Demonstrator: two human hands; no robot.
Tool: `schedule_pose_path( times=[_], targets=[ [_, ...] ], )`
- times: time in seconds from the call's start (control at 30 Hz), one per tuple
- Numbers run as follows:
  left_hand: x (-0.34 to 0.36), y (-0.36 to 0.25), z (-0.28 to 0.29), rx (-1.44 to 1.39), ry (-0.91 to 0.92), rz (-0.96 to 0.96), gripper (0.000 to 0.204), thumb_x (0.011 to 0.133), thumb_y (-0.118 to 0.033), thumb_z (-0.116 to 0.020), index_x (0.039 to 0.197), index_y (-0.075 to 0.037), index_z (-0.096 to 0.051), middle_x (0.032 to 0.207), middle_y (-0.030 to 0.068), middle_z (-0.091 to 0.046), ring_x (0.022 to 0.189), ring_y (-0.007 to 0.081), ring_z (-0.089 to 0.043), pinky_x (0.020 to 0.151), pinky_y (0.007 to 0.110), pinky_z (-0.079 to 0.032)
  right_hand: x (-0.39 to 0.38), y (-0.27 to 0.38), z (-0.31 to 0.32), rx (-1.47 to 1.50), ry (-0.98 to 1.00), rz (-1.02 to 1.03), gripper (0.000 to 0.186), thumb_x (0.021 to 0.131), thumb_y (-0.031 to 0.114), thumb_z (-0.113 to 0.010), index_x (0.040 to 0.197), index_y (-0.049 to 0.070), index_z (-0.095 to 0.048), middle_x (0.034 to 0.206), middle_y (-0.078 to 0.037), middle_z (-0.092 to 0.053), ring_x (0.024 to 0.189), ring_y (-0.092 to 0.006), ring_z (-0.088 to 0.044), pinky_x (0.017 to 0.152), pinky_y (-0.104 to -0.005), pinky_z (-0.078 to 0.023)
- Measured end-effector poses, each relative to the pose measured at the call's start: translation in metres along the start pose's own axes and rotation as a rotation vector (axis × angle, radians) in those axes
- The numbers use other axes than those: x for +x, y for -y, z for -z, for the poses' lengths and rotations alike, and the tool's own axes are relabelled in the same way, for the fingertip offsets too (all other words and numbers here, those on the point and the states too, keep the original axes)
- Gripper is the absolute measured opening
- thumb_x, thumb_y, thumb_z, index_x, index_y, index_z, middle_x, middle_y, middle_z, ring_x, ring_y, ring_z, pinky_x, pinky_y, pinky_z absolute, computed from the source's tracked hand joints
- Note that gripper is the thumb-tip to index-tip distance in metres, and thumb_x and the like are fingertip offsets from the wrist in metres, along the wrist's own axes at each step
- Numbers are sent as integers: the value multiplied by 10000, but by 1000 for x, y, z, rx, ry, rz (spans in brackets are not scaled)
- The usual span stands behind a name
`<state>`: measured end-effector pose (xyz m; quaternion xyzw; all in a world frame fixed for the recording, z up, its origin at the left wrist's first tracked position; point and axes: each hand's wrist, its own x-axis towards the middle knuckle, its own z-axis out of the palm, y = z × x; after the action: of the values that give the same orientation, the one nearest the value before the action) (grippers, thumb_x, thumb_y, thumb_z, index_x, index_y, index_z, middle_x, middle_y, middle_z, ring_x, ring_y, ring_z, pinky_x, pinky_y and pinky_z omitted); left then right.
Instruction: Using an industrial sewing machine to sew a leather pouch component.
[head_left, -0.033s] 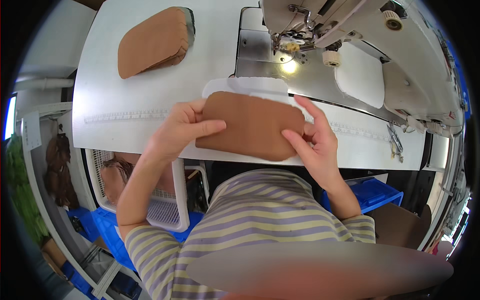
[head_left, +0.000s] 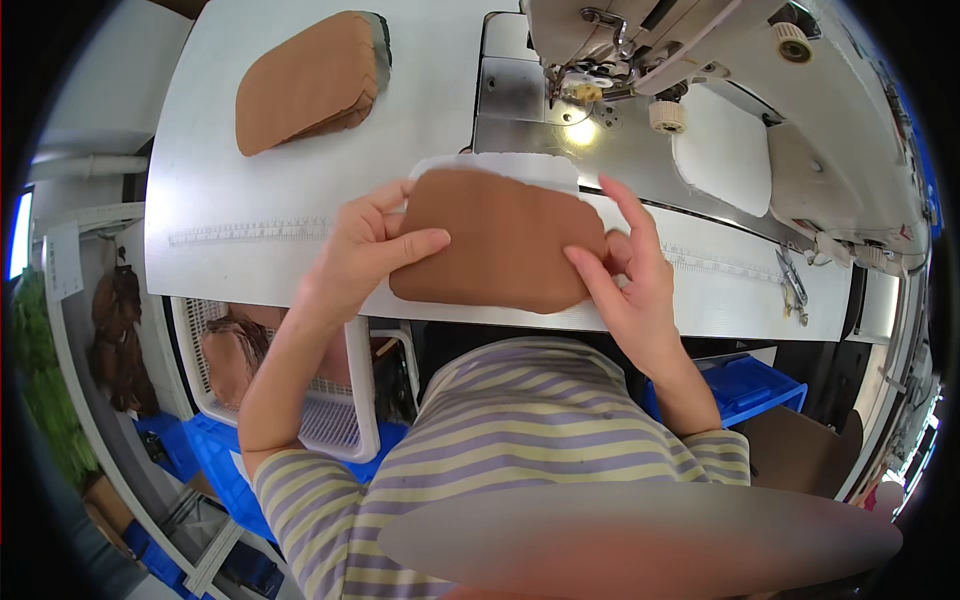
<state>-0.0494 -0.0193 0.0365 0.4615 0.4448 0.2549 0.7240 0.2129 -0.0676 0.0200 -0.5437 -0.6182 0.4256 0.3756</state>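
Observation:
A brown rounded-corner panel (head_left: pixel 495 245), soft and cloth-like, is stretched between both my hands above the table's front part. My left hand (head_left: pixel 365 240) pinches its left end, thumb on top and fingers underneath. At the right end my right hand (head_left: pixel 632 270) grips the edge between thumb and bent fingers, with the index finger raised free. A white rounded sheet (head_left: pixel 545 168) shows just beyond the panel's far edge; the panel hides the rest of it. Farther right stands a sewing machine (head_left: pixel 690 40), its lit needle area (head_left: pixel 575 110) beyond the panel.
A stack of similar brown panels (head_left: pixel 305 85) lies at the far left of the white table (head_left: pixel 240 195). A ruler strip (head_left: pixel 250 233) runs along the front. Thread snips (head_left: pixel 792 280) lie at right. Below left, a white basket (head_left: pixel 365 400) holds brown pieces; a blue bin (head_left: pixel 745 390) is below right.
The brown panel has shifted slightly away from me, its far edge now covering more of the white sheet. Both hands keep their hold.

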Motion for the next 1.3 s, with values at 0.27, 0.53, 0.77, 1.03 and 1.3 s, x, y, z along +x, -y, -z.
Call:
schedule_pose_path(
  times=[0.27, 0.53, 0.77, 1.03, 1.3],
  targets=[
    [1, 18, 2, 644, -359, -227, 221, 865, -1, -668, 1080, -32, -705, 872, 14, -652, 768, 66, -588, 674, 203, -461, 32, -9, -11, -429, -55, 349, 351, 878, 41, -634, 1221, 96, -587, 756, -65, -580, 574, -235, -575, 504, -336, -475],
    [-1, 23, -3, 683, -359, -350, 174, 814, -20, -711, 986, -36, -719, 754, 55, -567, 645, 135, -551, 591, 260, -444, 31, -3, -3, -377, 32, 252, 277, 860, 54, -654, 1136, 77, -634, 812, -79, -580, 620, -236, -576, 553, -345, -479],
    [-3, 22, -2, 608, -366, -379, 179, 825, -18, -700, 1003, -30, -715, 734, 48, -540, 633, 126, -525, 577, 258, -426, 22, 6, 4, -423, 168, 339, 329, 847, 9, -642, 1170, 71, -640, 786, -79, -567, 646, -228, -559, 569, -332, -466],
    [-5, 20, -5, 659, -378, -421, 182, 865, -7, -653, 1037, -35, -706, 752, 64, -574, 633, 147, -529, 569, 268, -415, 21, 3, 5, -369, 48, 287, 260, 856, -22, -634, 1110, 29, -653, 733, -86, -559, 577, -218, -542, 527, -324, -448],
    [-2, 23, -5, 745, -438, -450, 178, 844, -2, -677, 1015, -38, -711, 786, 78, -609, 655, 170, -575, 594, 278, -450, 20, -9, -3, -407, 16, 277, 254, 848, -15, -644, 1101, 15, -646, 764, -92, -568, 616, -249, -568, 546, -349, -464]
  ],
)
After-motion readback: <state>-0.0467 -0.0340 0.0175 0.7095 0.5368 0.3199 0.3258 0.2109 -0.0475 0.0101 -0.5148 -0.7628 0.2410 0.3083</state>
